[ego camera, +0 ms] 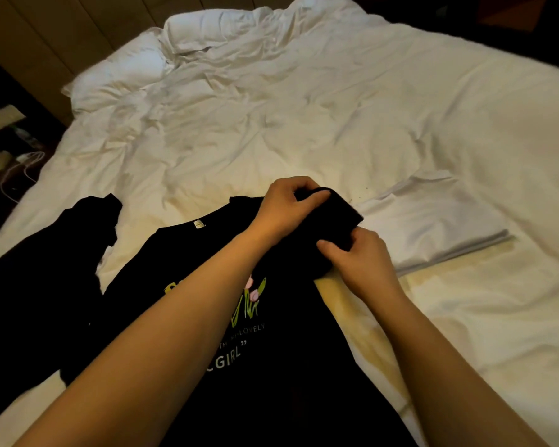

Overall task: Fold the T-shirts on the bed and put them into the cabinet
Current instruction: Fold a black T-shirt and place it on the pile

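While our hands (323, 233) pinch the printed T-shirt's sleeve (333, 214) inward, a second black shirt (39, 269) waits unfolded on the bed (304, 108).

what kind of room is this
Most likely a bedroom, perhaps a hotel room. A wide bed with rumpled white bedding fills the view, two white pillows lie at its head, and a low bedside stand with cables sits beside it.

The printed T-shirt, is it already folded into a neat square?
No, the printed T-shirt lies spread out on the bed, and both hands hold only its right sleeve.
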Action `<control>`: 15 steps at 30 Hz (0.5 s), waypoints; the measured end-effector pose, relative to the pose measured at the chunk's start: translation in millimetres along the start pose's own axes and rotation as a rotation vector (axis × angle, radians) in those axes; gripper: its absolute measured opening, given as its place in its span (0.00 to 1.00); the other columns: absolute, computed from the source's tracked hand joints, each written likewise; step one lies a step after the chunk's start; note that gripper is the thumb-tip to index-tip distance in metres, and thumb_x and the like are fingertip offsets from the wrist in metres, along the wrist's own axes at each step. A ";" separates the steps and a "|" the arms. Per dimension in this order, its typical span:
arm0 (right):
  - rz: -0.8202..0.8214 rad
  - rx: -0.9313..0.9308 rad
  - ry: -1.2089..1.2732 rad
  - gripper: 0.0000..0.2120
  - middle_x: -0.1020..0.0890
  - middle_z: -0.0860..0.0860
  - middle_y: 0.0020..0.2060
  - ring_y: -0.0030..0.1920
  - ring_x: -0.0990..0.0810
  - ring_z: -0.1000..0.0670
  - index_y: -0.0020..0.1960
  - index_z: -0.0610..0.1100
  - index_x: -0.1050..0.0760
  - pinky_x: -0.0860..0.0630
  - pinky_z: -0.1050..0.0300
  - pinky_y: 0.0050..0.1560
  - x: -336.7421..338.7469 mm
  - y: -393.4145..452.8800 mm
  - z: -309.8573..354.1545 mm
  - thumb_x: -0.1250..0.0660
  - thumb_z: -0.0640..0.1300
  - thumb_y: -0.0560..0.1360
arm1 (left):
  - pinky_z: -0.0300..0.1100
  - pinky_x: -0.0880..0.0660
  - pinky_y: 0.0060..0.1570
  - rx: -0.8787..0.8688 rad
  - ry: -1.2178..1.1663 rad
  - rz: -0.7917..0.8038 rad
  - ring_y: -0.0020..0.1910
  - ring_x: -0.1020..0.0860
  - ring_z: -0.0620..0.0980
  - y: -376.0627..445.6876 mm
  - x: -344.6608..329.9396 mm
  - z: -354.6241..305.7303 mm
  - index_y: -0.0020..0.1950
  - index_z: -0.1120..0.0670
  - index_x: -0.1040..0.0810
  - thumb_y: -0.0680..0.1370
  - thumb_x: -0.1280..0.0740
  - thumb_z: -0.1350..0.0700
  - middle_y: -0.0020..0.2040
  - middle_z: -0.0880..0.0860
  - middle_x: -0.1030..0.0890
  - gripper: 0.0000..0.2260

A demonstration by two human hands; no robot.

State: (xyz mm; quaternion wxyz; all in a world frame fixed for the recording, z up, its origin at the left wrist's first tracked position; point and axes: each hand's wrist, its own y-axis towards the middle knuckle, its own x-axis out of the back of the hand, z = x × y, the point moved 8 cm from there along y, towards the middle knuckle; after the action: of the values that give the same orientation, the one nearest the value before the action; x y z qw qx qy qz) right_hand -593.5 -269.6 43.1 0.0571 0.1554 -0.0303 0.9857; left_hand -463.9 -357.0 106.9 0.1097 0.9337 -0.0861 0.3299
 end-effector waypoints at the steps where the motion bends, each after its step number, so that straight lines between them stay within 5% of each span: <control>1: -0.052 0.002 0.054 0.09 0.17 0.53 0.41 0.43 0.19 0.52 0.53 0.45 0.21 0.24 0.56 0.42 5.3 -0.8 1.5 0.32 0.49 0.76 | 0.39 0.24 0.45 0.000 -0.012 -0.027 0.39 0.21 0.40 2.4 0.2 -0.5 0.42 0.51 0.18 0.78 0.29 0.54 0.37 0.43 0.19 0.05; 5: -0.282 -0.035 0.189 0.09 0.23 0.54 0.38 0.39 0.23 0.55 0.52 0.45 0.28 0.31 0.64 0.34 32.5 -3.5 3.3 0.39 0.50 0.82 | 0.49 0.21 0.49 0.035 -0.108 -0.092 0.42 0.19 0.44 12.9 -0.9 -4.0 0.43 0.53 0.18 0.79 0.30 0.54 0.38 0.44 0.18 0.06; 9: -0.204 -0.053 0.098 0.13 0.19 0.52 0.40 0.42 0.19 0.51 0.54 0.46 0.25 0.24 0.55 0.41 33.6 2.1 -2.0 0.34 0.55 0.78 | 0.53 0.21 0.52 0.075 -0.162 -0.112 0.44 0.19 0.48 24.5 -7.5 -9.2 0.44 0.55 0.20 0.80 0.31 0.54 0.41 0.50 0.18 0.07; 12: -0.174 0.023 0.010 0.11 0.18 0.52 0.39 0.39 0.20 0.53 0.51 0.44 0.21 0.27 0.61 0.37 33.8 2.4 4.1 0.34 0.51 0.79 | 0.56 0.21 0.54 0.136 -0.193 -0.134 0.45 0.18 0.52 32.0 -9.0 -5.1 0.44 0.55 0.20 0.81 0.32 0.52 0.42 0.53 0.17 0.09; 15: -0.281 0.069 0.071 0.09 0.23 0.53 0.37 0.36 0.26 0.55 0.50 0.43 0.28 0.32 0.67 0.34 46.3 -0.9 11.2 0.40 0.49 0.82 | 0.58 0.22 0.55 0.167 -0.201 -0.142 0.47 0.18 0.56 35.8 -13.7 -1.8 0.46 0.59 0.20 0.81 0.32 0.51 0.44 0.57 0.17 0.11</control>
State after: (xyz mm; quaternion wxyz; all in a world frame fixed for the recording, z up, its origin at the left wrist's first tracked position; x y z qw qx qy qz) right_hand -633.8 -264.8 68.1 0.1903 0.1253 0.0278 0.9733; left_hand -483.8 -389.7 104.8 0.0457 0.9716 -0.0027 0.2323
